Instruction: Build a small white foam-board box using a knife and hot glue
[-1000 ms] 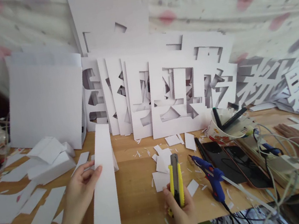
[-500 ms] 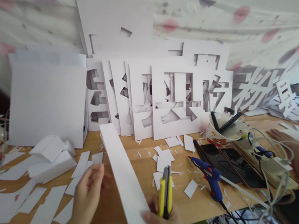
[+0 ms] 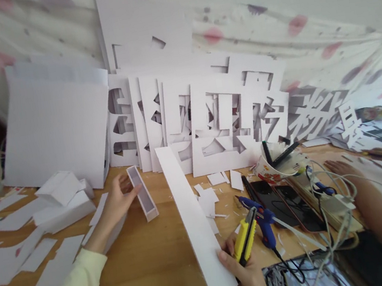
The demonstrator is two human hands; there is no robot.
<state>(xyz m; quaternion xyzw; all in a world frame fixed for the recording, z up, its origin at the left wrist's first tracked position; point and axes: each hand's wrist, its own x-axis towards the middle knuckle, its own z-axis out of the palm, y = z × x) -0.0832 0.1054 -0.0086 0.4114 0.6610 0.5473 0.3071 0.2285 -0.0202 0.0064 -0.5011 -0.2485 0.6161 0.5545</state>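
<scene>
My left hand (image 3: 120,201) reaches out over the wooden table (image 3: 148,262), its fingers touching the near side of a small open white paper box (image 3: 143,198). My right hand (image 3: 242,263) at the front edge grips a yellow utility knife (image 3: 245,236) and also pinches the near end of a long white paper strip (image 3: 194,220), which lies slanted toward the cut-out boards.
White boards with cut-out characters (image 3: 224,122) lean against the wall. Folded paper shapes (image 3: 63,198) and scraps lie at the left. A blue glue gun (image 3: 262,221), phones (image 3: 285,205), a paper cup (image 3: 275,165) and cables sit right. Another person's hand (image 3: 342,171) rests at the right.
My left hand let go of the long strip and moved forward to the small box. My right hand took the strip's near end and swung it rightward.
</scene>
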